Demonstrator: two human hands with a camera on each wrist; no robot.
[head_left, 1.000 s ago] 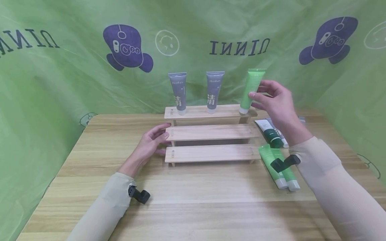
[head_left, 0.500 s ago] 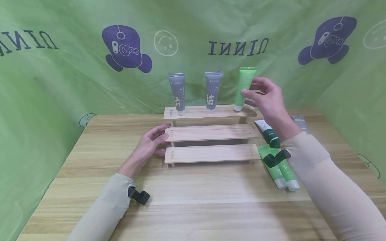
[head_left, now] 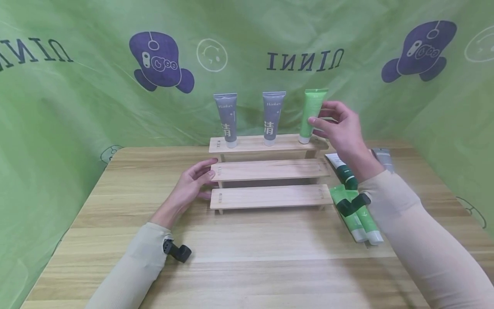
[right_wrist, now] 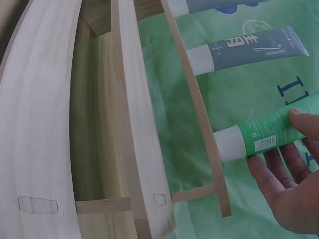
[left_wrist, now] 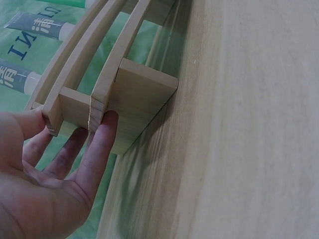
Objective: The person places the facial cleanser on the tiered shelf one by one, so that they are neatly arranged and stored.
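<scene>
The right hand [head_left: 341, 128] pinches a bright green tube [head_left: 312, 109], white cap [right_wrist: 229, 143] down; the left hand [head_left: 193, 180] grips the wooden rack [head_left: 270, 197].

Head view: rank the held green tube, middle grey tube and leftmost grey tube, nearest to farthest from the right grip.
1. Green tube: in the right grip, toward the top shelf's right end.
2. Middle grey tube: standing to its left.
3. Leftmost grey tube: by the shelf's left end.

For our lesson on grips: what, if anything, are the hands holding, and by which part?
Right hand: green squeeze tube, by its body. Left hand: three-tier wooden rack, by its left end.
</scene>
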